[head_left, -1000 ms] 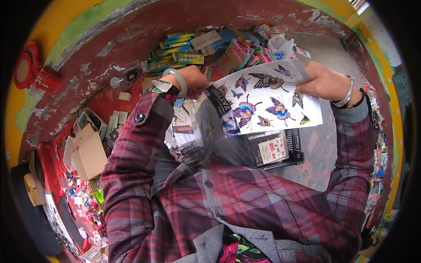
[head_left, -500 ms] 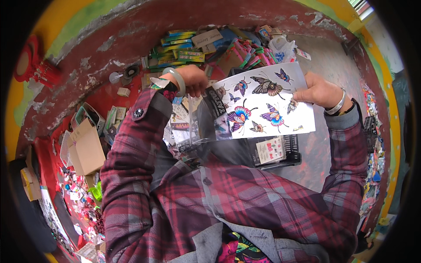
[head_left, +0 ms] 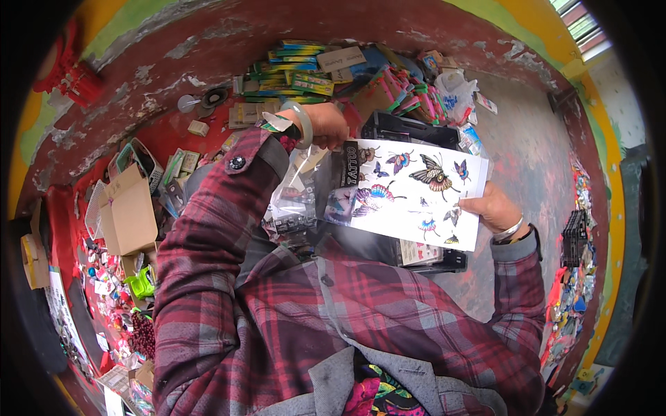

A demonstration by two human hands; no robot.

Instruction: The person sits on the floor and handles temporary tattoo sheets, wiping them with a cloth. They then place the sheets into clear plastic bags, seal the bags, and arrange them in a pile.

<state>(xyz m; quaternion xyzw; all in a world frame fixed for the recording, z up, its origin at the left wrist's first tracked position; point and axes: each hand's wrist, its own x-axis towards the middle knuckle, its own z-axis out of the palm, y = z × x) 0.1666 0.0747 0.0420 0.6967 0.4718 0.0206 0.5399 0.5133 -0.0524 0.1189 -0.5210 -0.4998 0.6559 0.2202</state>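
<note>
A white sheet of temporary tattoos (head_left: 416, 191), printed with colourful butterflies and a black band at its left end, is stretched out in front of me. My right hand (head_left: 494, 208) pinches its right edge between thumb and fingers. At the sheet's left end is a clear plastic sleeve (head_left: 297, 197), glossy and creased. My left hand (head_left: 325, 125) is closed at the sleeve's upper edge, beside the sheet's upper left corner. The black-banded end seems to lie inside the sleeve, though glare makes that hard to tell.
Beyond the sheet stands a black crate (head_left: 402, 127); another black tray (head_left: 452, 261) is partly under it. Stacked yellow-green boxes (head_left: 295, 69) and pink-green packs (head_left: 399, 90) lie at the back. At left are a cardboard box (head_left: 128, 211), white baskets (head_left: 142, 158) and scattered trinkets.
The right hand and sheet have moved nearer and a little left, and the sheet now tilts down to the right. My left hand has shifted slightly right in view, still at the sleeve.
</note>
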